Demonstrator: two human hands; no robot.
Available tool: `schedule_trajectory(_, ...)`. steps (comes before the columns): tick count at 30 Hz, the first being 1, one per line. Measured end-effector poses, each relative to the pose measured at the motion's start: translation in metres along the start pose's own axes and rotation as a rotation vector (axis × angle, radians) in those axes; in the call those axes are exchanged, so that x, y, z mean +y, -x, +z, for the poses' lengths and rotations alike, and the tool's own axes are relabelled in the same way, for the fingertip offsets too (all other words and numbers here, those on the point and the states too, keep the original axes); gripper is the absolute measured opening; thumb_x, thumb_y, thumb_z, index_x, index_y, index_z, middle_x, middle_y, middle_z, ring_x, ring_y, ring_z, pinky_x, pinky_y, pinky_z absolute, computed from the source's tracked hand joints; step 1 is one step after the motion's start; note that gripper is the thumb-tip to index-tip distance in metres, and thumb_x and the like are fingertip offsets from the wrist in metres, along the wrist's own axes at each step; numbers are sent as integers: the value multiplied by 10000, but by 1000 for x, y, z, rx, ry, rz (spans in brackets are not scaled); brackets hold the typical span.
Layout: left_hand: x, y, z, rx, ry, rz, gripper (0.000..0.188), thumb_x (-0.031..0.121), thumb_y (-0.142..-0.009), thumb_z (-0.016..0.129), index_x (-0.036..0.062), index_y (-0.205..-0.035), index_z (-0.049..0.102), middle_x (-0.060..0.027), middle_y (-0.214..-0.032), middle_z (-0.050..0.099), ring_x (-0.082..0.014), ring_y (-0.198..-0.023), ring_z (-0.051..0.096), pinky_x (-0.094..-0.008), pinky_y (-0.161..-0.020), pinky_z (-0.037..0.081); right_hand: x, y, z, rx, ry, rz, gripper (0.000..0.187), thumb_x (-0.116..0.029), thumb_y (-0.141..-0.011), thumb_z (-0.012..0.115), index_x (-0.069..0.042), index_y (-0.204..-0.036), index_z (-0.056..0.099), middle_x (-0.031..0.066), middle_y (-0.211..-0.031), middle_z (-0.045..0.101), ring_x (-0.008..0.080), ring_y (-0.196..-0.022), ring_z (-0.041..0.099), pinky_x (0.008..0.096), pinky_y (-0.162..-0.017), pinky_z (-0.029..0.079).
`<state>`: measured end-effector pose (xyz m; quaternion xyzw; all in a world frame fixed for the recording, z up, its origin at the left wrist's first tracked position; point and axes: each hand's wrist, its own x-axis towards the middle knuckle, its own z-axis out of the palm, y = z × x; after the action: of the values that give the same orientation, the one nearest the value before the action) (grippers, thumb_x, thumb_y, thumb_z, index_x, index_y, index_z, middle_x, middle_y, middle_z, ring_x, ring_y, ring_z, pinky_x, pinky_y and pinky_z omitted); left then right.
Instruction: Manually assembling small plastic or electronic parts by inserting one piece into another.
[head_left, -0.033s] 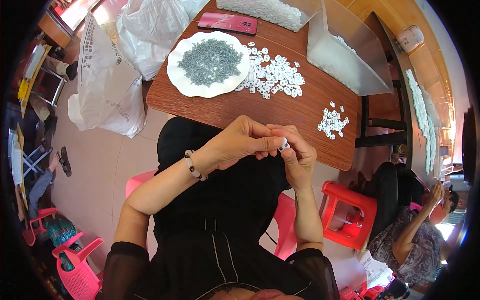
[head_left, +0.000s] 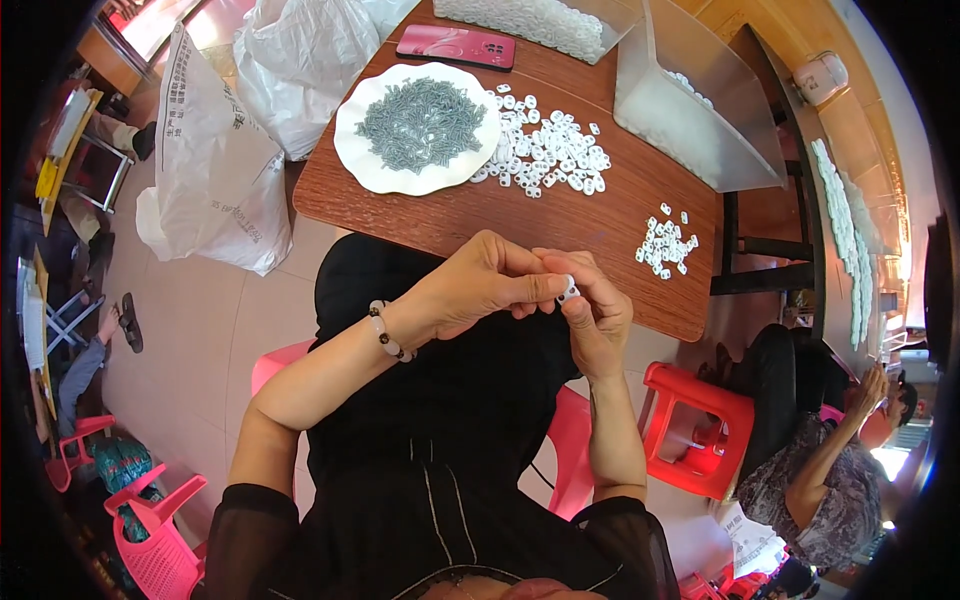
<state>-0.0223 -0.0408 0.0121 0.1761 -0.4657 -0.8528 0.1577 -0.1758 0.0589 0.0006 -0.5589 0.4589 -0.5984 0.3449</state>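
Observation:
Over my lap, at the table's near edge, both hands meet around one small white plastic piece with two dark holes. My left hand pinches it from one side with thumb and forefinger, a beaded bracelet on the wrist. From the other side, my right hand grips it with thumb and fingers. Some fingertips are hidden behind the piece. On the table lie a large heap of similar white pieces and a smaller heap at the right. A scalloped white plate holds many short grey pins.
A pink phone lies at the table's far side, near clear bins of white pieces. White sacks stand at the left. To the right are a red stool and another seated person.

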Motion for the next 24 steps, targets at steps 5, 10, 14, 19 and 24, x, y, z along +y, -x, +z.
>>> schedule_trajectory(5,4,2,2,21,4,-24,184,181,-852,706,-3,-856,716,-43,-712,642,-67,-621,544,-194,-558,426,-2,-1,2,-21,19,0,473,-364,-911,594,43,-1150,618,162,-1178,617,199,-1013,537,308,-875,435)
schedule_trajectory(10,4,4,2,10,33,-49,175,175,-848,709,0,-849,720,-46,-704,641,-66,-613,533,-192,-554,417,2,2,3,-22,-36,-3,464,-359,-919,582,48,-1136,627,166,-1178,621,201,-991,551,312,-863,449)
schedule_trajectory(14,4,6,5,35,45,-51,159,166,-845,709,8,-851,723,-50,-707,644,-68,-612,530,-192,-555,412,4,6,6,8,-80,26,456,-357,-915,587,46,-1121,636,166,-1161,627,192,-971,559,307,-845,459)
schedule_trajectory(19,2,7,7,43,104,-70,149,163,-846,706,16,-856,727,-50,-711,649,-69,-607,524,-193,-551,403,5,6,6,38,13,-35,443,-352,-917,587,47,-1100,645,161,-1094,653,177,-909,578,283,-789,480)
schedule_trajectory(24,5,8,13,81,164,-98,155,177,-812,739,26,-845,735,-31,-706,650,-55,-596,497,-189,-544,398,5,7,7,65,22,-52,425,-345,-913,593,40,-1080,657,157,-1054,665,174,-894,585,279,-774,486)
